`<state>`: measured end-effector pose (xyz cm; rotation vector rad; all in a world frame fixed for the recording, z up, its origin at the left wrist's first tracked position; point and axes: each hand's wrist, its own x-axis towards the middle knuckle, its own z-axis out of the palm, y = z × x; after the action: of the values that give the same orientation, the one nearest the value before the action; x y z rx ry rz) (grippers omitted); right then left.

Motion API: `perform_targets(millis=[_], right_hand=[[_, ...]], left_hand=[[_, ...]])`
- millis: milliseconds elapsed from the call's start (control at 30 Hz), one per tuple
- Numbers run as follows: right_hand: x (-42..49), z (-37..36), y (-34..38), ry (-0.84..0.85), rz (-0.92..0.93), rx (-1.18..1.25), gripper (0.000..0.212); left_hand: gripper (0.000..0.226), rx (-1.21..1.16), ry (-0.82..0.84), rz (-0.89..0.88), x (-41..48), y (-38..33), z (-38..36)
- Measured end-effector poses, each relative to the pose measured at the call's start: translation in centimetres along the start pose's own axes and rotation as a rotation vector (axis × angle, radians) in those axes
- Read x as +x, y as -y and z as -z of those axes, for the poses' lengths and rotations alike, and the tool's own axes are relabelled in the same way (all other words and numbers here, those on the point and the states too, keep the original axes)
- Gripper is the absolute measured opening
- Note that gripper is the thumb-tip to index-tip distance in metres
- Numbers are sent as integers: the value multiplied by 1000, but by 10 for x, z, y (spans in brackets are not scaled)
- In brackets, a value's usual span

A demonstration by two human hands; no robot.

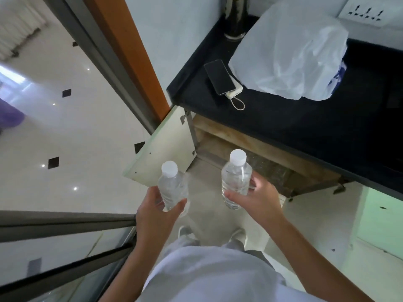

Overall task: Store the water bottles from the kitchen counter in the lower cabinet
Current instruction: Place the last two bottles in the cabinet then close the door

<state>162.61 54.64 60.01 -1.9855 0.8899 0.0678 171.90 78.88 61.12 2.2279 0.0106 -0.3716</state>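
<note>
left hand (156, 211) grips first bottle (172, 187), right hand (260, 201) grips second bottle (236, 178).

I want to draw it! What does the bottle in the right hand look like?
The right bottle is small, clear plastic, label-free, filled with water, with a white cap. It stands upright in the air before the open lower cabinet. Only the right hand grips it, around its lower half.

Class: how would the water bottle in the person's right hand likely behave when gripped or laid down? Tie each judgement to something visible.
The bottle in the right hand looks nearly full, so probably heavy for its size. Its thin clear wall may dent when squeezed. Being round, it would likely roll if laid on its side.
</note>
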Motion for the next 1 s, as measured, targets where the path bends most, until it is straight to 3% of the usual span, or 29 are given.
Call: perform_targets(millis=[133, 467, 600, 867, 1000], right_hand=[[19, -18, 19, -39, -65, 40, 52], [2, -53, 10, -323, -436, 117, 47], [-2, -61, -6, -361, -521, 129, 44], [35, -100, -71, -354, -566, 263, 63], [84, -129, -122, -372, -517, 276, 53]], left_hand=[[46, 14, 75, 12, 48, 5, 1], [50, 99, 505, -154, 142, -7, -34], [48, 138, 564, -194, 157, -8, -51], [49, 162, 614, -192, 173, 30, -125], [48, 133, 627, -174, 189, 66, -183]])
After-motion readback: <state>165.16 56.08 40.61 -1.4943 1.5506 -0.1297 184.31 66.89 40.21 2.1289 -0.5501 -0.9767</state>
